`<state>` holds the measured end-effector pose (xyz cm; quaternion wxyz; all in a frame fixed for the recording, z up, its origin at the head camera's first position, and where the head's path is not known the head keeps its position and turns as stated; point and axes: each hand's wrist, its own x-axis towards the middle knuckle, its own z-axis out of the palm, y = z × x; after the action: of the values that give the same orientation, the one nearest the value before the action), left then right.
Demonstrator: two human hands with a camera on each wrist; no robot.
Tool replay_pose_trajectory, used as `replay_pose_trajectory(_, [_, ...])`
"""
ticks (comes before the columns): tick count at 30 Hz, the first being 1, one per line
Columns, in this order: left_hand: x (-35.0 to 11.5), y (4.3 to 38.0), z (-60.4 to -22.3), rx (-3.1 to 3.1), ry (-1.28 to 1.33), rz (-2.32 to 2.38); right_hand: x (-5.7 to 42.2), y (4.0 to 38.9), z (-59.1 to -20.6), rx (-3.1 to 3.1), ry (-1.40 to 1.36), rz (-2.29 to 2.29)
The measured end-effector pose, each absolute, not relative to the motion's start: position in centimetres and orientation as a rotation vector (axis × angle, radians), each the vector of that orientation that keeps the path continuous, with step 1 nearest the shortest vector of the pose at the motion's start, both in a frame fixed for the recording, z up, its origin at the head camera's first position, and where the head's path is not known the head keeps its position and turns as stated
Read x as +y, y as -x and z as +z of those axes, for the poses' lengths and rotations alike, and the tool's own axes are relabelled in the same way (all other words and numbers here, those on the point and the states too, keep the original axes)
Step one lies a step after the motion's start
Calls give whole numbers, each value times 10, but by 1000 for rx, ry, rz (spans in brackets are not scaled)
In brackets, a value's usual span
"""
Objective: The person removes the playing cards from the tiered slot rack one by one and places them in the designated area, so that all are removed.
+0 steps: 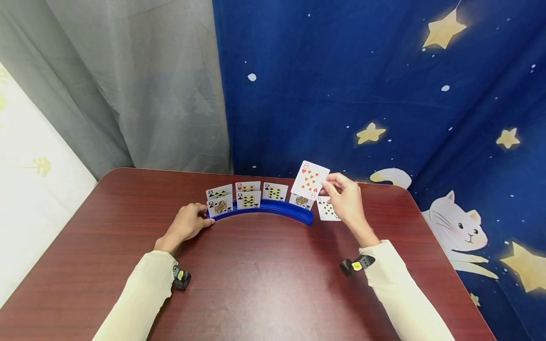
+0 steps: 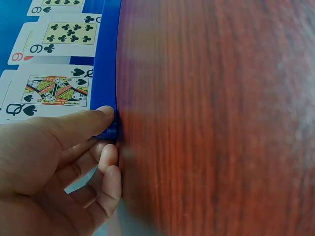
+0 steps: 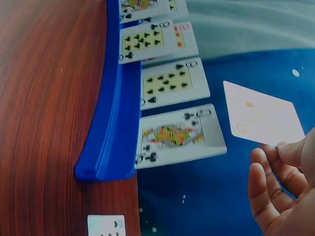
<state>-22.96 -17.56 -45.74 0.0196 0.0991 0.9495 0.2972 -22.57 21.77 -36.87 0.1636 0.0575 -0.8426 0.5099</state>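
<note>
My left hand (image 1: 186, 221) grips the left end of a curved blue card holder (image 1: 279, 207), its thumb on the front edge. Close to the thumb stands a queen of spades (image 2: 56, 91), with a clubs card (image 2: 69, 35) beside it. A spades card (image 3: 172, 83) and a queen of clubs (image 3: 177, 137) stand towards the holder's right end. Held up by my right hand (image 1: 347, 201) is a hearts playing card (image 1: 309, 179), pinched at its edge between thumb and fingers. In the head view it partly covers the queen of clubs.
A black-suited card (image 1: 326, 210) lies face up on the dark red wooden table (image 1: 256, 274), right of the holder. Behind the table's far edge hang a blue star-patterned curtain (image 1: 290, 118) and a grey one (image 1: 170, 94).
</note>
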Motion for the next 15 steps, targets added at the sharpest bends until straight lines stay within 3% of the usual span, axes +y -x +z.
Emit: replay_pose_trajectory(15, [-176,229,-457,2950,-296,928,262,240,-390,-2372,53,1465])
